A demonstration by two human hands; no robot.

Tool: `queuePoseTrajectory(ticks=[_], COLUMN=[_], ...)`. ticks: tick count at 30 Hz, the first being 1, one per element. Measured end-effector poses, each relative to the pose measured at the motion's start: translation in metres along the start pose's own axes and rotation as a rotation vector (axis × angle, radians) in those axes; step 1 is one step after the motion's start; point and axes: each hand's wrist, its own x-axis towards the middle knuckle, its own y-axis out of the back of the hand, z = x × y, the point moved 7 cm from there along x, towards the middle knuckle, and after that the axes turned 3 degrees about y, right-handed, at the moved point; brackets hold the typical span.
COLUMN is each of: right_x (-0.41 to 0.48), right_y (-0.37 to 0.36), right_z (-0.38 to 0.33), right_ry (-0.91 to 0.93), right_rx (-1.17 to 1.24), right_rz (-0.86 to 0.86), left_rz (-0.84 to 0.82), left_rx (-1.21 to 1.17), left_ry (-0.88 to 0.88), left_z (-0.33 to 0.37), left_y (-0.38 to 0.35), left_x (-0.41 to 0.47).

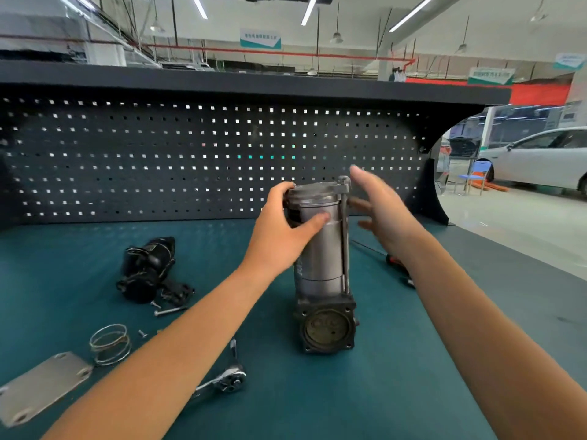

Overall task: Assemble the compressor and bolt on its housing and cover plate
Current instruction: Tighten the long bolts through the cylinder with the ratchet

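The left hand [282,230] held the grey compressor [320,258] near its top, fingers wrapped round it. Just right of that grip, the right hand [381,208] had fingers spread, holding nothing.

Hanging signs [260,38] too blurred, compressor [320,258] marking illegible, nothing readable

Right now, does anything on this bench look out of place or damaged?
Nothing looks damaged. The compressor stands upright, gripped by the left hand. Only the loose bolts lie scattered on the mat beside the black motor, where they could get lost.
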Motion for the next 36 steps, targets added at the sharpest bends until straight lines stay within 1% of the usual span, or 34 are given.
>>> queuePoseTrajectory(ticks=[1,2,3,4,5,6,8,9,10,11,14,16,17,18,19,21,22,23,24,26,28,30,32,33,34,36], right_x=[-0.001,-0.006,-0.009,-0.008,-0.001,0.008,0.026,0.031,0.033,0.035,0.040,0.039,0.038,0.038,0.037,0.037,0.037,0.036,0.036,0.036,0.037,0.037,0.039,0.039,0.038,0.038], right_y=[0.012,0.016,0.010,-0.004,-0.024,-0.045,-0.074,-0.080,-0.081,-0.081,-0.077,-0.075,-0.073,-0.071,-0.069,-0.065,-0.064,-0.063,-0.062,-0.060,-0.061,-0.061,-0.061,-0.061,-0.061,-0.059], right_z=[-0.021,-0.048,-0.074,-0.096,-0.108,-0.111,-0.094,-0.081,-0.070,-0.063,-0.059,-0.060,-0.060,-0.060,-0.060,-0.060,-0.060,-0.061,-0.061,-0.061,-0.061,-0.063,-0.067,-0.068,-0.070,-0.074], right_ry=[0.122,0.280,0.425,0.512,0.523,0.468,0.254,0.148,0.071,0.037,0.066,0.068,0.075,0.092,0.113,0.132,0.143,0.152,0.162,0.164,0.175,0.188,0.200,0.205,0.209,0.219], right_rx=[-0.098,-0.221,-0.352,-0.487,-0.642,-0.820,-1.156,-1.269,-1.330,-1.352,-1.363,-1.332,-1.310,-1.288,-1.271,-1.213,-1.189,-1.178,-1.176,-1.177,-1.157,-1.102,-1.008,-0.949,-0.896,-0.815], right_rz=[0.202,0.351,0.411,0.374,0.271,0.149,-0.082,-0.157,-0.196,-0.202,-0.187,-0.200,-0.209,-0.214,-0.219,-0.219,-0.212,-0.202,-0.189,-0.171,-0.160,-0.169,-0.200,-0.212,-0.216,-0.206], left_rz=[0.013,0.020,0.026,0.033,0.035,0.025,-0.033,-0.065,-0.101,-0.144,-0.302,-0.410,-0.442,-0.470,-0.510,-0.657,-0.745,-0.809,-0.837,-0.858,-0.896,-0.840,-0.750,-0.679,-0.578,-0.338], left_rx=[0.030,0.056,0.084,0.115,0.147,0.174,0.213,0.207,0.167,0.113,0.031,0.048,0.112,0.244,0.449,0.928,1.125,1.246,1.279,1.222,1.203,1.176,1.086,0.976,0.817,0.407], left_ry=[-0.003,-0.002,-0.003,-0.003,-0.001,-0.003,-0.010,-0.005,-0.007,-0.009,0.026,0.091,0.114,0.119,0.118,0.151,0.175,0.202,0.233,0.243,0.179,0.073,0.005,0.007,0.049,0.206], left_z=[0.002,0.004,0.006,0.009,0.011,0.012,0.013,0.011,0.010,0.008,-0.002,-0.012,-0.019,-0.026,-0.036,-0.065,-0.078,-0.087,-0.092,-0.094,-0.091,-0.084,-0.078,-0.075,-0.070,-0.059], left_y=[-0.001,-0.001,-0.002,-0.003,-0.004,-0.006,-0.011,-0.011,-0.009,-0.007,0.002,0.011,0.017,0.025,0.032,0.043,0.047,0.051,0.054,0.058,0.054,0.049,0.047,0.049,0.055,0.074], left_x=[-0.002,-0.003,-0.005,-0.005,-0.006,-0.005,-0.005,-0.005,-0.005,-0.005,-0.008,-0.014,-0.019,-0.026,-0.036,-0.065,-0.082,-0.096,-0.106,-0.115,-0.121,-0.125,-0.125,-0.122,-0.114,-0.094])
